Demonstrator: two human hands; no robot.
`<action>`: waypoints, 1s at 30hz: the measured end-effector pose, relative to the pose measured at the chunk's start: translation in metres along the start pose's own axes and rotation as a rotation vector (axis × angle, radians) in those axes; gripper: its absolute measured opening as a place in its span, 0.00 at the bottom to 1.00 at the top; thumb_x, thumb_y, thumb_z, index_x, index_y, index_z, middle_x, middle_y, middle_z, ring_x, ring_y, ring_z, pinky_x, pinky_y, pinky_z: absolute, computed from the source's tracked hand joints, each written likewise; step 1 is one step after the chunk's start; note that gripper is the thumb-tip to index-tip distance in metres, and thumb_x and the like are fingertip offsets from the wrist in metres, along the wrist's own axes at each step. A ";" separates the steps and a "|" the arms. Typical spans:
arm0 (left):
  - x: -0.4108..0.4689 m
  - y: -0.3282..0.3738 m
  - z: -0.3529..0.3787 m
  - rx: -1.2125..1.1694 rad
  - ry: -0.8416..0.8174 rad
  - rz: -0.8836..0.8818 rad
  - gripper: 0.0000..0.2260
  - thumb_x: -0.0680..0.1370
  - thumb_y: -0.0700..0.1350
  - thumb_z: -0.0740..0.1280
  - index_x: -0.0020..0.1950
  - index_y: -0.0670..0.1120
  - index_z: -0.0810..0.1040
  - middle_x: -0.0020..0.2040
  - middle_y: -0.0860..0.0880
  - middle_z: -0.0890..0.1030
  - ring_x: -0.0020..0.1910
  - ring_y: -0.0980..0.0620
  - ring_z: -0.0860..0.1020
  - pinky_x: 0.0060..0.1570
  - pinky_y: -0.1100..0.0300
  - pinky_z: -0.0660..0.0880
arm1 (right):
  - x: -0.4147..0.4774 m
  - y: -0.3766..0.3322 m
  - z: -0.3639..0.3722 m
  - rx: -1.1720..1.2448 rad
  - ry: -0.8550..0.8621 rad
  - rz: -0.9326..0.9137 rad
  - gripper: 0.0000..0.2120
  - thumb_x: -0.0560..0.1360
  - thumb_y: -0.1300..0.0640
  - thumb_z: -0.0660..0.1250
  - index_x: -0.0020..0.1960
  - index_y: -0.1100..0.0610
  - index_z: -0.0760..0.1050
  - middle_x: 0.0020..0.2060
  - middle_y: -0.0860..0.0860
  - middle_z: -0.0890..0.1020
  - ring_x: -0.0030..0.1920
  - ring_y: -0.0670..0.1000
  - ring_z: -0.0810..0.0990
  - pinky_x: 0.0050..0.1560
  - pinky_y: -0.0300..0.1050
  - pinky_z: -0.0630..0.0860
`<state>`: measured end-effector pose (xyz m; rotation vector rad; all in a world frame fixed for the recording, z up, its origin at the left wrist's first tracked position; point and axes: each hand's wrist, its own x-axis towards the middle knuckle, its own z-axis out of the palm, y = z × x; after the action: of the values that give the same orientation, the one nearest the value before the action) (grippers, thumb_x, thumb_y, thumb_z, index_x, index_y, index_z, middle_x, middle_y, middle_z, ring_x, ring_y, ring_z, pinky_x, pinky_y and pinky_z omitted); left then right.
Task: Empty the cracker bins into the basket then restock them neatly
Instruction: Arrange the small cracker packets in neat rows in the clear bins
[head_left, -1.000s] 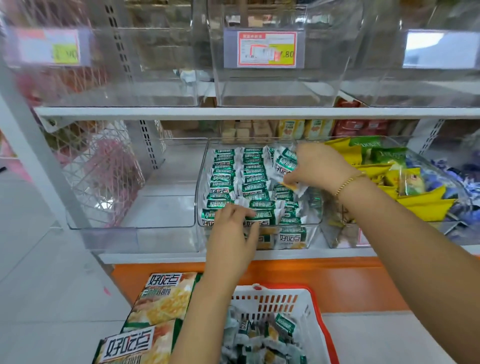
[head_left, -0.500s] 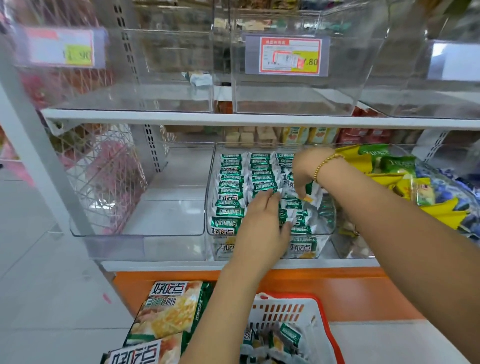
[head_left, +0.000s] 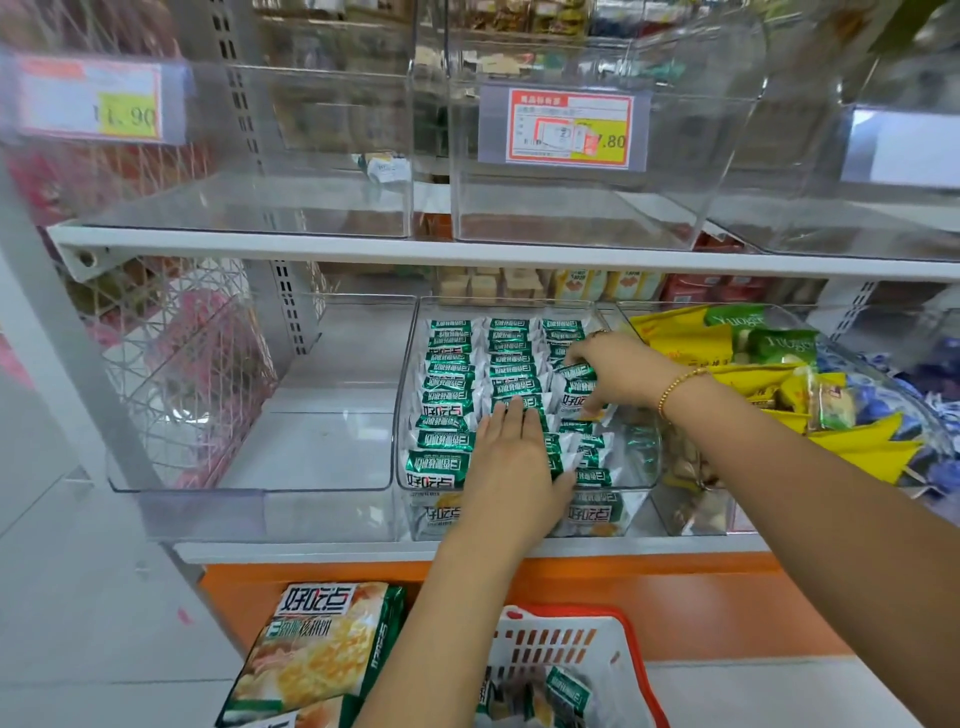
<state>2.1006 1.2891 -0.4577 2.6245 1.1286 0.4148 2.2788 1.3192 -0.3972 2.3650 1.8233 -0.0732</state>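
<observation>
While the left hand (head_left: 511, 467) lies flat, fingers straight, on the green cracker packets (head_left: 449, 387), the right hand (head_left: 613, 374) grips one packet (head_left: 574, 392) in the clear bin (head_left: 407, 415).
Wrappers and the big bag (head_left: 322, 644) below read 好吃点; one price tag (head_left: 569, 127) says 7.80, another tag (head_left: 91, 101) blurs to .90. Free room in the left bin (head_left: 311, 441); basket (head_left: 571, 639) cut off at the bottom.

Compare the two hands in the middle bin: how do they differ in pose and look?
The left hand lies flat, fingers straight, on the rows of green packs; the right hand curls its fingers round one pack. The right wrist wears a gold bracelet; the left wrist is bare. Both hands reach into the same clear bin.
</observation>
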 end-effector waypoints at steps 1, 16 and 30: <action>0.001 0.001 0.000 -0.002 -0.007 -0.008 0.34 0.80 0.56 0.59 0.78 0.41 0.48 0.79 0.43 0.47 0.78 0.46 0.44 0.75 0.54 0.40 | 0.000 0.001 0.002 -0.006 0.019 -0.020 0.37 0.67 0.51 0.78 0.72 0.52 0.67 0.68 0.55 0.72 0.65 0.56 0.72 0.61 0.47 0.71; 0.006 0.004 -0.007 0.061 -0.115 -0.028 0.34 0.80 0.57 0.60 0.79 0.46 0.48 0.78 0.41 0.49 0.77 0.43 0.47 0.74 0.51 0.42 | -0.022 -0.006 0.045 -0.456 0.068 0.008 0.33 0.82 0.58 0.54 0.79 0.51 0.37 0.75 0.65 0.57 0.77 0.61 0.53 0.76 0.55 0.46; -0.001 0.010 -0.013 -0.030 -0.078 -0.023 0.30 0.80 0.54 0.62 0.77 0.44 0.57 0.77 0.41 0.58 0.75 0.44 0.56 0.73 0.53 0.52 | -0.045 -0.013 0.029 -0.099 0.431 -0.108 0.10 0.78 0.56 0.64 0.58 0.58 0.72 0.54 0.55 0.77 0.53 0.57 0.78 0.45 0.49 0.74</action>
<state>2.1024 1.2831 -0.4426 2.5758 1.1180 0.3193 2.2563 1.2747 -0.4213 2.3443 2.0746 0.5418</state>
